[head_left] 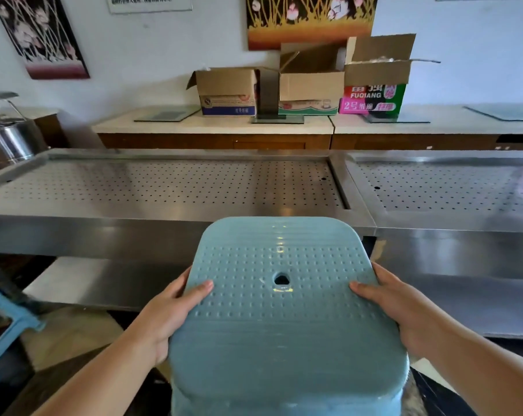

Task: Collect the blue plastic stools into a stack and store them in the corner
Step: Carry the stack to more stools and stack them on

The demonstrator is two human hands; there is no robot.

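1. A blue plastic stool (284,310) fills the lower middle of the frame, seat up and tilted slightly toward the camera, with a small hole at the seat's centre.
2. The left hand (167,316) clamps the stool's left edge: the thumb lies on top of the dimpled seat, and the other fingers wrap under the rim, out of sight.
3. The right hand (404,310) grips the opposite edge the same way, thumb on the seat, fingers curled below.
4. At the bottom edge of the frame a paler blue rim shows beneath the seat; I cannot tell whether it belongs to this stool or to another one under it.
5. Part of a second blue stool (2,334) shows at the lower left edge of the frame, well apart from the held one.
6. Just beyond the stool runs a long stainless steel counter (164,187) with perforated panels, spanning the middle of the frame.
7. Behind it, in the upper middle, open cardboard boxes (311,82) stand in a row on a pale sideboard (212,124) against the wall.
8. A shiny metal pot (8,136) stands at the left edge.
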